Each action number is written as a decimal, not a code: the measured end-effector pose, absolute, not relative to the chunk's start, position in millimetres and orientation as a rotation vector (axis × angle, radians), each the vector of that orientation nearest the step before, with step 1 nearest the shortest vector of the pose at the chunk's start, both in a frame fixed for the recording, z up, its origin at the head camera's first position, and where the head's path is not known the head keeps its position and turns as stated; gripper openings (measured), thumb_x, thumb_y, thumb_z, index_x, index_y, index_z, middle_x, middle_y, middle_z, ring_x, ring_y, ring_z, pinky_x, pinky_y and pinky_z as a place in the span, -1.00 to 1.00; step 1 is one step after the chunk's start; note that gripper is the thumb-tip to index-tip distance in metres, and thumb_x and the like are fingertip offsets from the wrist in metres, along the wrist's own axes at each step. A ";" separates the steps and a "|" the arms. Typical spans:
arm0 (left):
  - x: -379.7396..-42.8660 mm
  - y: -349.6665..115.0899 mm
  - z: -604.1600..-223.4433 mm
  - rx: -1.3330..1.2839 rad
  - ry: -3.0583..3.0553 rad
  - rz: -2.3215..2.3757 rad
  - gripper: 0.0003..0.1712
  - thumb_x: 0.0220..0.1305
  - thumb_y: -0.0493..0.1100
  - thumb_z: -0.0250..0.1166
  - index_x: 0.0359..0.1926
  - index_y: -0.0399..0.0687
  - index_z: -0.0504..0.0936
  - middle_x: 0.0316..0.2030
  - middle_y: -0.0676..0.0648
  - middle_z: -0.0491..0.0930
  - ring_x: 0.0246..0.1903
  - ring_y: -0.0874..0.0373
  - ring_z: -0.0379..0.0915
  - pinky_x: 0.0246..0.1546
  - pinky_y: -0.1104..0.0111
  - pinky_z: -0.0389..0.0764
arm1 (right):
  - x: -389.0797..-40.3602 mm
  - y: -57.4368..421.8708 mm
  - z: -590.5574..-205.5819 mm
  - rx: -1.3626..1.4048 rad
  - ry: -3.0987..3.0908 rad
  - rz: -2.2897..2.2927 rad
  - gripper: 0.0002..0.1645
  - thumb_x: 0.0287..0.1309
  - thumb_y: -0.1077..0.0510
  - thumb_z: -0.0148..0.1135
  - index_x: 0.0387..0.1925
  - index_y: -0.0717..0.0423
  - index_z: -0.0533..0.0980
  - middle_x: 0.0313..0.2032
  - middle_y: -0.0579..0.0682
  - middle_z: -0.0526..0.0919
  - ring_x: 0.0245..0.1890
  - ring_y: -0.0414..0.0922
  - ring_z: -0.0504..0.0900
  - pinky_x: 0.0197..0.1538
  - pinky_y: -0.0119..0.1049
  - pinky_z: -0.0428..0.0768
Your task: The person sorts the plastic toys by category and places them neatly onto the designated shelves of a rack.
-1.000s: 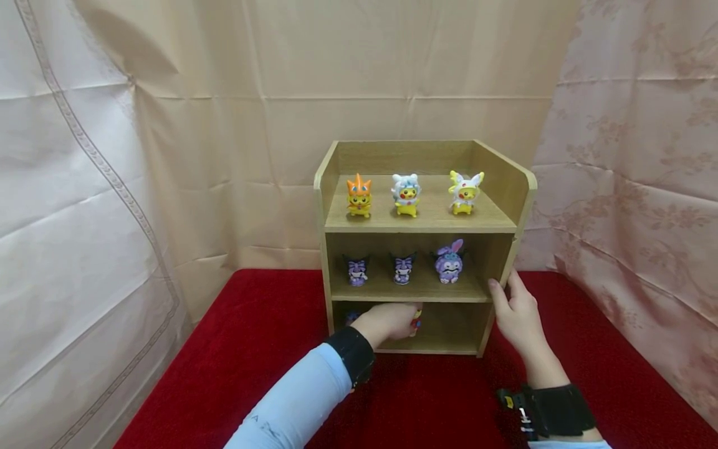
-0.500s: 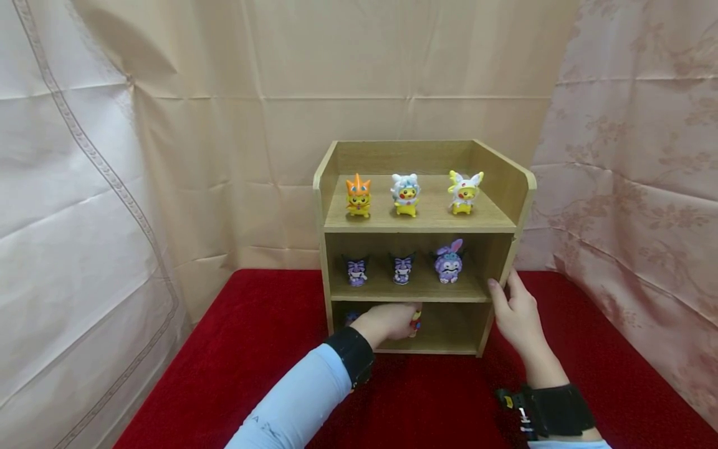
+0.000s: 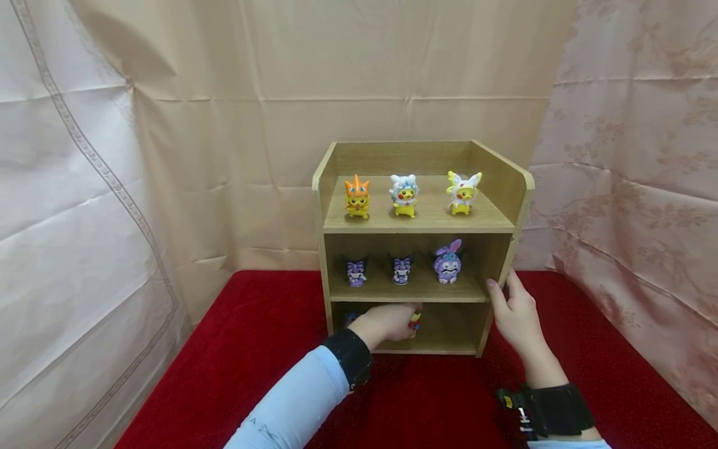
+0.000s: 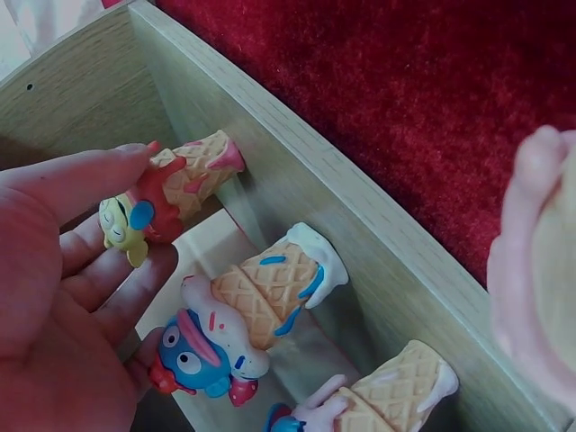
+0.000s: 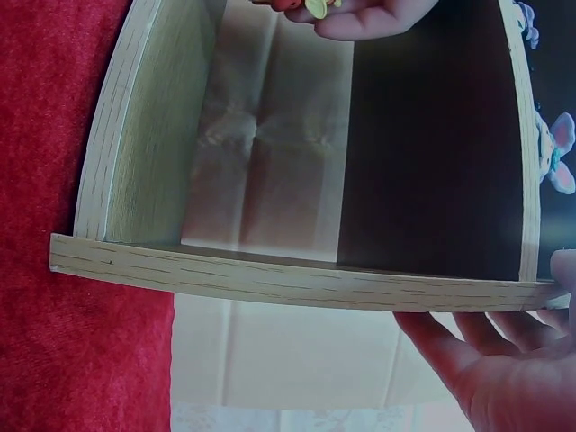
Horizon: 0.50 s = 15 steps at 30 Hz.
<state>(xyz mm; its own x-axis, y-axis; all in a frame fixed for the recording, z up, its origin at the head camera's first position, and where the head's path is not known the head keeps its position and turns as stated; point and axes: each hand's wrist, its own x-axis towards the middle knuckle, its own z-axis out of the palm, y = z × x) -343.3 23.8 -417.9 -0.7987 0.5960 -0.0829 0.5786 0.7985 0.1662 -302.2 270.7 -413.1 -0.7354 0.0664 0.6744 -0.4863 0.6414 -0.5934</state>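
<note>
In the lower compartment of a wooden shelf unit [image 3: 460,300], my left hand [image 3: 395,319] pinches a small ice-cream-cone figurine [image 4: 162,202] with a yellow head and red body. The thumb lies over it and fingers lie behind; its cone base reaches the compartment floor. Beside it stands a cone figurine with a blue head [image 4: 261,301], and past that a partly cut-off pinkish cone figurine [image 4: 391,391]. My right hand [image 3: 518,315] grips the unit's right side panel [image 5: 297,283], thumb at the front edge and fingers along the outside.
Three yellow figurines in costumes, including a white-hooded one [image 3: 404,196], stand on top. The middle shelf bears two dark-eared purple figurines, one at centre [image 3: 401,270], and a purple rabbit figurine [image 3: 448,263]. Red cloth [image 3: 269,337] covers the table; curtains [image 3: 196,156] hang behind.
</note>
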 end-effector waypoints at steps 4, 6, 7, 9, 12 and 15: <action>-341.0 20.1 -417.1 0.946 2.859 0.232 -0.36 0.30 -0.03 0.26 0.36 0.07 0.31 0.16 0.12 0.46 -0.16 0.27 0.47 -0.16 0.36 0.53 | -302.5 270.6 -413.0 0.326 -2.186 1.054 -0.48 0.43 0.08 -0.03 0.35 0.07 0.24 0.04 0.30 0.52 -0.06 0.11 0.52 -0.12 0.20 0.56; -339.9 18.0 -417.1 0.960 2.869 0.244 -0.37 0.31 -0.02 0.25 0.36 0.08 0.31 0.14 0.14 0.47 -0.28 0.29 0.48 -0.27 0.38 0.53 | -302.3 270.6 -412.9 0.324 -2.187 1.055 -0.49 0.43 0.08 -0.03 0.35 0.06 0.24 0.04 0.30 0.52 -0.05 0.11 0.52 -0.12 0.20 0.56; -339.0 17.0 -416.8 0.967 2.871 0.252 -0.37 0.31 -0.02 0.25 0.36 0.08 0.31 0.13 0.14 0.47 -0.34 0.29 0.46 -0.32 0.39 0.52 | -302.3 270.7 -412.9 0.324 -2.187 1.053 -0.49 0.43 0.08 -0.03 0.34 0.07 0.24 0.04 0.30 0.52 -0.06 0.11 0.52 -0.13 0.20 0.56; -338.0 15.0 -416.9 0.993 2.887 0.254 -0.37 0.32 0.00 0.23 0.36 0.08 0.31 0.09 0.13 0.50 -0.37 0.30 0.45 -0.36 0.40 0.52 | -302.1 270.8 -412.8 0.324 -2.185 1.052 -0.49 0.43 0.08 -0.03 0.34 0.08 0.24 0.03 0.31 0.52 -0.06 0.11 0.52 -0.13 0.21 0.56; -336.2 11.5 -416.3 1.036 2.918 0.262 -0.36 0.30 0.03 0.24 0.35 0.06 0.31 -0.03 0.11 0.55 -0.24 0.32 0.44 -0.28 0.41 0.53 | -301.7 270.9 -412.7 0.327 -2.187 1.056 -0.48 0.43 0.08 -0.03 0.35 0.08 0.23 0.04 0.31 0.51 -0.05 0.12 0.52 -0.13 0.22 0.55; -335.2 6.8 -416.8 1.072 2.942 0.291 -0.37 0.27 0.05 0.27 0.31 0.05 0.34 -0.13 0.10 0.55 -0.20 0.29 0.46 -0.24 0.39 0.55 | -301.2 270.8 -413.0 0.321 -2.193 1.062 -0.48 0.43 0.08 -0.03 0.35 0.08 0.23 0.04 0.32 0.51 -0.05 0.12 0.52 -0.13 0.22 0.56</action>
